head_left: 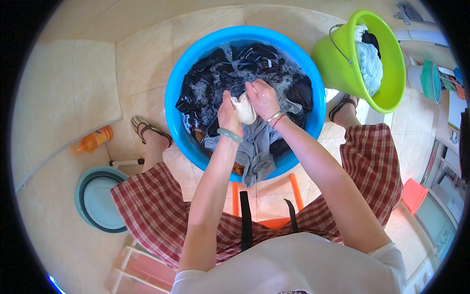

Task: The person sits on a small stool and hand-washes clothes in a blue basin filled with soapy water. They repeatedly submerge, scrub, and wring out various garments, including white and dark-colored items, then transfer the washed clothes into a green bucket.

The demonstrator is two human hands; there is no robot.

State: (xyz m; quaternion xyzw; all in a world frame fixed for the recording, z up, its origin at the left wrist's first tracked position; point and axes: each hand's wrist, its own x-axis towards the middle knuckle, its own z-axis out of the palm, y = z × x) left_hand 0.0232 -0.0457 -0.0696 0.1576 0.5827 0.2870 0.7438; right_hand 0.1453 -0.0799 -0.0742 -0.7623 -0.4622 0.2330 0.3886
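Note:
Between my two hands, over a big blue basin (173,63), is a bunched piece of white cloth (245,110). My left hand (228,116), with a pale green bangle at its wrist, grips the cloth's left side. The fingers of my right hand (264,99) are closed on its upper right end; a bracelet and a red string circle that wrist. Dark clothes (210,78) lie in soapy water below, partly under suds. A grey garment (258,147) hangs over the basin's near rim beneath my forearms.
At the upper right, a lime green bucket (338,54) tilts and holds a light blue garment (368,66) with white and black cloth. To the left are an orange bottle (93,140) and a grey-green basin (88,215). An orange stool (274,223) shows between my legs.

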